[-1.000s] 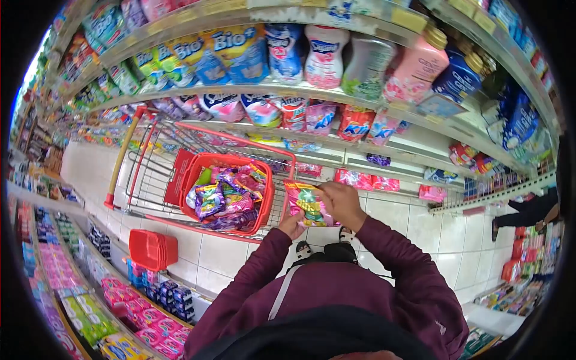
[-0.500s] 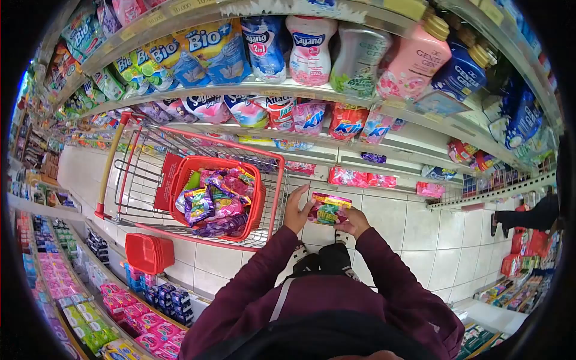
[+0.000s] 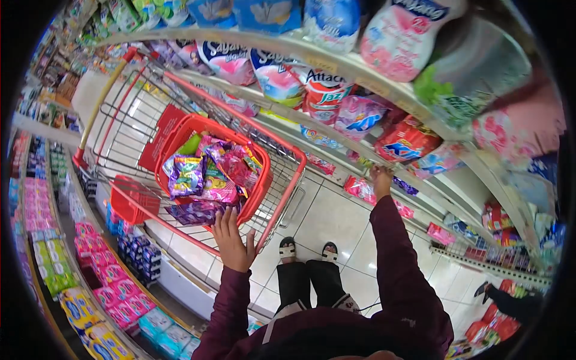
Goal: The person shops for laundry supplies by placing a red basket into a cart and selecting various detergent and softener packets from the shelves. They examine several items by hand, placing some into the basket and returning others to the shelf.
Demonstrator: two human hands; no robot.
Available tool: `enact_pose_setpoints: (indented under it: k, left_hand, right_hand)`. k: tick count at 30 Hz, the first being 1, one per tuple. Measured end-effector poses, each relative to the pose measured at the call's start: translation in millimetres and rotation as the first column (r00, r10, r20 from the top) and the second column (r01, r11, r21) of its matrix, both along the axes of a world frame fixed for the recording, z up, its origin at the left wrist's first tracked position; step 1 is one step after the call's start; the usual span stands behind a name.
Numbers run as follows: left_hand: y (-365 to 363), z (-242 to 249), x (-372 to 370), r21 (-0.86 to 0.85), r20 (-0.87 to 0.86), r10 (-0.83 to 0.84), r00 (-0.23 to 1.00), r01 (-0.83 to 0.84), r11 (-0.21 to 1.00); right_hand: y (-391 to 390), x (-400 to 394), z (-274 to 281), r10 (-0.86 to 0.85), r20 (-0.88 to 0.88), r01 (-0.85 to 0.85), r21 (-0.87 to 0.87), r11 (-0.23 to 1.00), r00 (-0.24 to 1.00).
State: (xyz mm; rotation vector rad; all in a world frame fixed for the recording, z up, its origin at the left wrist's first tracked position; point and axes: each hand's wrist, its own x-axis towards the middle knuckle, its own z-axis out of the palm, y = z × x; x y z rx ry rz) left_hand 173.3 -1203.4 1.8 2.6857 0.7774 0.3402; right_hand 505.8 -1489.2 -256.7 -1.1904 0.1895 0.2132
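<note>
My left hand (image 3: 234,243) is open with its fingers spread, over the near rim of the shopping cart (image 3: 291,201). Its fingertips are beside a purple packet (image 3: 195,213) at the edge of the red basket (image 3: 264,180). Several purple and pink packets (image 3: 231,165) lie heaped in the basket, inside the cart. My right hand (image 3: 381,182) reaches out to a lower shelf, fingers curled at a small colourful packet (image 3: 361,159) that the shelf above partly hides. A dark purple packet (image 3: 406,185) lies just right of that hand.
Shelves with detergent pouches (image 3: 327,96) and bottles (image 3: 408,36) rise ahead and to the right. Stacked red baskets (image 3: 132,201) stand behind the cart. Shelves of pink packs (image 3: 114,273) line the left. A person's dark-clad leg (image 3: 516,303) is at the far right.
Both hands were at the pink and yellow packet in front of me. My left hand has moved left to the cart, and my right hand forward and right to the shelf. The view has turned.
</note>
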Motion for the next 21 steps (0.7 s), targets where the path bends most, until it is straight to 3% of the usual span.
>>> enact_pose_setpoints:
  k: [4,5,6,7,8,9,14,21]
  left_hand:
    - [-4,-4,3,0.068,-0.007,0.074,0.997,-0.074,0.995]
    - [-4,-6,3,0.066,-0.01,0.095,0.995,-0.095,0.993]
    - [-5,-5,3,0.065,-0.014,0.113,0.993,-0.112,0.992]
    - [-5,-6,4,0.074,-0.032,0.122,0.992,-0.119,0.99]
    - [-5,-5,4,0.073,-0.036,0.138,0.99,-0.135,0.988]
    - [-6,-5,5,0.073,-0.037,0.142,0.989,-0.139,0.988]
    - [-6,-7,5,0.051,-0.02,0.177,0.984,-0.176,0.983]
    - [-6,-8,5,0.069,-0.025,0.189,0.982,-0.187,0.98]
  right_hand:
    - [-10,43,-56,-0.1,-0.165,0.124,0.143,0.982,0.981]
    - [-31,52,-89,0.268,0.357,-0.076,-0.47,0.879,0.895]
    - [-34,48,-89,0.283,0.345,-0.095,-0.473,0.876,0.895]
    - [-34,45,-73,0.587,0.315,0.096,-0.923,0.373,0.746]
    - [-32,44,-54,0.784,0.072,0.415,-0.876,-0.245,0.616]
    - [-13,33,-16,0.67,-0.082,0.262,-0.88,-0.396,0.738]
    - [22,77,-29,0.661,-0.143,0.207,-0.883,-0.421,0.736]
    - [-5,78,-55,0.613,-0.234,0.107,-0.878,-0.466,0.755]
